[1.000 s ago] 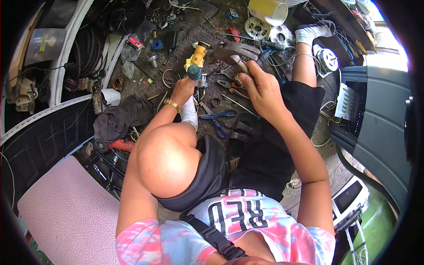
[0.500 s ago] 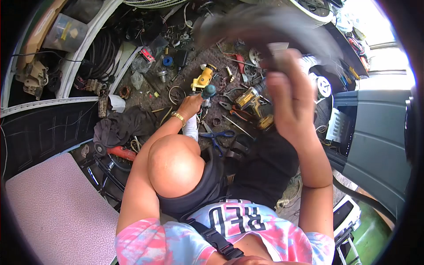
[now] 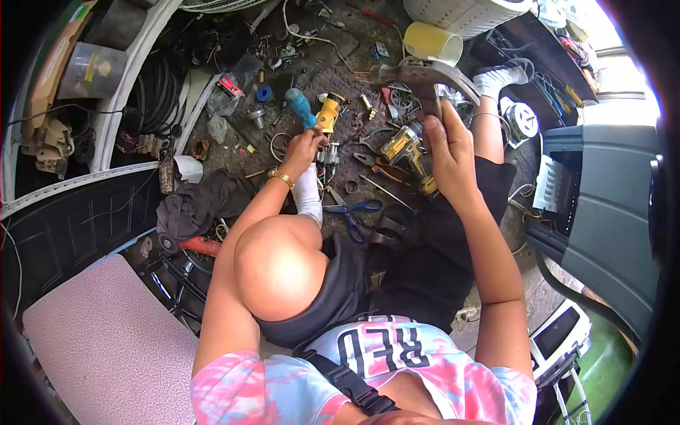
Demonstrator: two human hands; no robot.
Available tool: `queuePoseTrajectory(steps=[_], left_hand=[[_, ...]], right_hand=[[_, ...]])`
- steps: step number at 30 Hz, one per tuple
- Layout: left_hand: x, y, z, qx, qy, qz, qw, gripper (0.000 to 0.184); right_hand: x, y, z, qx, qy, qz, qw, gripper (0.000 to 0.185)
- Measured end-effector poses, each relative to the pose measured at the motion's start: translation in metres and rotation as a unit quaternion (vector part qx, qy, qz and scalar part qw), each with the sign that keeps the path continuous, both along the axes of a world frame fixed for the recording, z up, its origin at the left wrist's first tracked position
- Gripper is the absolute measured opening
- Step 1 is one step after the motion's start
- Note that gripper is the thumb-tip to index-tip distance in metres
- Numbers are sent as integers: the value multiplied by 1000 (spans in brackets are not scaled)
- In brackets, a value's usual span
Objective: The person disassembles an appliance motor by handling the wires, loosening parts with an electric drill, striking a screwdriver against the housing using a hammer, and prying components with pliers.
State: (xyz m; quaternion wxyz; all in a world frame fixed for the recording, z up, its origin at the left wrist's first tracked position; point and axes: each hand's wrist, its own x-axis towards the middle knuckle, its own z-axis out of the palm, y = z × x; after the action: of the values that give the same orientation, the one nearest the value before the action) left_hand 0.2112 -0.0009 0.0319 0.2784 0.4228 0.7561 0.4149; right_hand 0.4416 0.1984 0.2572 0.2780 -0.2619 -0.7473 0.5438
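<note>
Left hand — fingers round a blue-handled tool; right hand, right of a yellow drill — fingers gripping a hammer.

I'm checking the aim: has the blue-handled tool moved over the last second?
Yes: the blue-handled tool, in the left hand, has swung its handle leftward, nearer the blue ring on the floor.

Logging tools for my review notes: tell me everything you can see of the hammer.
The hammer has a dull brownish-grey head, apparently metal, with a blunt striking end toward picture left and a curved claw toward the right. The right hand grips its handle, most of which is hidden. It is held raised, above and right of the picture's centre, head crosswise, with no other clear contact.
</note>
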Motion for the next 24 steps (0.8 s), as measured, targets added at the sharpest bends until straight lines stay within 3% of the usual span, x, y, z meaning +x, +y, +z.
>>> queuePoseTrajectory(steps=[8,22,24], left_hand=[[12,-4,7,-13,46,-41,998,16],[14,-9,8,-30,59,-43,997,21],[14,-10,8,-15,77,-45,996,20]], right_hand=[[8,-10,-37,-33,-67,13,997,23],[7,-12,-40,-39,-83,18,996,21],[5,-14,-33,-91,-75,22,993,20]])
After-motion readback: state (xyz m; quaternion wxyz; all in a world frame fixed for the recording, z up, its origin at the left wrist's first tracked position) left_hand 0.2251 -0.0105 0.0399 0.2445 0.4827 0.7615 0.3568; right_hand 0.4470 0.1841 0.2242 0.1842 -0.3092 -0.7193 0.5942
